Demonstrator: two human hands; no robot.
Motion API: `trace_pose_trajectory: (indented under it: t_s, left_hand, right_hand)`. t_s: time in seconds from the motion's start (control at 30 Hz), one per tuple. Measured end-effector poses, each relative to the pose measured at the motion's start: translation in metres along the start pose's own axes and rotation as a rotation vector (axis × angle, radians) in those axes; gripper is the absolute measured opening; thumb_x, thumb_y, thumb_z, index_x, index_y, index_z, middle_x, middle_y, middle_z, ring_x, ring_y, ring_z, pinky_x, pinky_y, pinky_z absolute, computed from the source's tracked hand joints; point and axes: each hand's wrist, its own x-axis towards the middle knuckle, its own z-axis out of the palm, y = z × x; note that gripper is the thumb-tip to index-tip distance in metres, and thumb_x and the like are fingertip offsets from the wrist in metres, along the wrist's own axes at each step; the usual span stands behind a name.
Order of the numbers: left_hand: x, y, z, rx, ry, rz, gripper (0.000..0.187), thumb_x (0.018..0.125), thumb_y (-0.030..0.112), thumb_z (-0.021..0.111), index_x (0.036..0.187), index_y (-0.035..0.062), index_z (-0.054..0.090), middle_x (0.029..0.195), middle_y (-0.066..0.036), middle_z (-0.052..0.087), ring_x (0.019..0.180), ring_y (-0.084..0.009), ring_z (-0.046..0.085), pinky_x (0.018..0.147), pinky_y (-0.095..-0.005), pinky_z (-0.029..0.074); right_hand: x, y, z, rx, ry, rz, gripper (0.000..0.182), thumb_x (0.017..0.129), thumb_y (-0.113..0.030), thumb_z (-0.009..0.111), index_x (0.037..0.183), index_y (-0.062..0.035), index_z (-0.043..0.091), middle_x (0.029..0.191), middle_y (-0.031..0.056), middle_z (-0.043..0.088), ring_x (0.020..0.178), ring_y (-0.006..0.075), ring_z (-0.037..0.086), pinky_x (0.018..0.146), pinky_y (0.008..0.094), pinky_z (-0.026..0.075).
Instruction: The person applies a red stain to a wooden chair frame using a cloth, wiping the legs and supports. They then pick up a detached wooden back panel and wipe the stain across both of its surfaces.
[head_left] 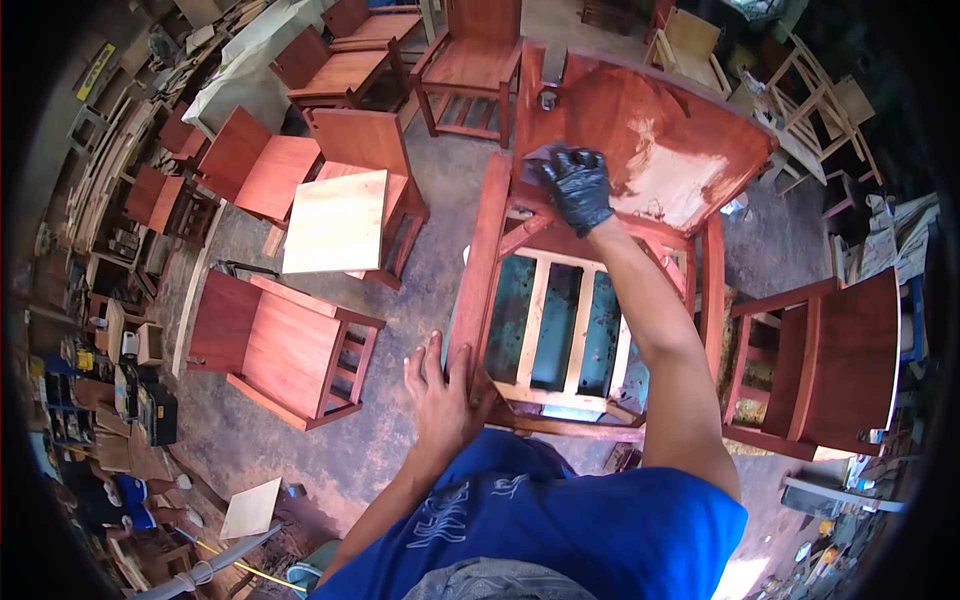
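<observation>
A wooden chair frame (480, 262) with reddish-brown stain stands in front of me. Its wide panel (640, 140) at the far side is mostly stained, with a pale bare patch right of centre. My right hand (580, 188), in a black glove, presses a dark cloth (538, 165) onto the panel's left part, its fingers closed round it. Bare, my left hand (440, 385) rests against the near left part of the frame, fingers apart. Pale slats (535, 320) show inside the frame.
Stained chairs (290, 335) stand on the left, and one more chair (810, 365) is close on the right. A pale board (335, 222) leans on a chair. Unstained frames (815, 110) are at the back right. A person (135, 500) is at lower left.
</observation>
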Motion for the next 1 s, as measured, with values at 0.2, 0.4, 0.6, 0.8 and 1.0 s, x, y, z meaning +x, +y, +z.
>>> trace_pose_trajectory:
  t_s: [0.2,0.4,0.6,0.8,1.0]
  left_hand:
    - [-0.002,0.002,-0.001,-0.012,-0.018,-0.024,0.078,0.069,0.028,0.086,0.138,0.0092,0.054,0.155,-0.028,0.032,0.136,-0.0524,0.030,0.112,-0.0632,0.030]
    - [-0.004,-0.001,-0.003,-0.031,-0.009,-0.010,0.078,0.069,0.028,0.087,0.137,0.0087,0.054,0.155,-0.028,0.032,0.136,-0.0521,0.030,0.111,-0.0643,0.030]
    - [0.001,0.001,0.005,-0.007,-0.016,0.013,0.079,0.069,0.026,0.085,0.138,0.0059,0.053,0.154,-0.030,0.033,0.136,-0.0525,0.030,0.112,-0.0654,0.029]
    - [0.001,0.001,0.002,-0.002,0.002,0.018,0.077,0.076,0.032,0.083,0.141,0.0071,0.052,0.156,-0.030,0.032,0.136,-0.0534,0.031,0.114,-0.0683,0.023]
    - [-0.001,0.004,0.001,0.031,-0.008,0.032,0.076,0.075,0.031,0.083,0.141,0.0073,0.053,0.155,-0.028,0.033,0.136,-0.0528,0.032,0.113,-0.0671,0.025]
  right_hand:
    - [0.017,0.008,0.011,0.055,0.051,0.205,0.029,0.090,-0.032,0.061,0.119,-0.0293,0.065,0.113,0.0022,0.062,0.097,0.0268,0.059,0.079,0.0460,0.045]
    - [0.019,0.042,-0.057,-0.001,0.070,0.082,0.024,0.088,-0.031,0.069,0.111,-0.0241,0.069,0.109,0.0027,0.067,0.091,0.0265,0.062,0.082,0.0425,0.048]
    - [0.053,0.021,-0.038,0.092,0.467,0.133,0.028,0.076,-0.029,0.077,0.102,-0.0210,0.071,0.101,0.0020,0.068,0.085,0.0248,0.063,0.073,0.0416,0.048]
    - [0.016,0.078,-0.067,0.666,0.401,0.459,0.032,0.085,-0.019,0.071,0.117,-0.0211,0.067,0.105,0.0040,0.070,0.091,0.0286,0.067,0.077,0.0456,0.052]
    - [0.069,0.030,-0.045,0.405,0.594,0.375,0.029,0.090,-0.028,0.067,0.119,-0.0232,0.069,0.110,0.0029,0.072,0.096,0.0315,0.068,0.078,0.0490,0.052]
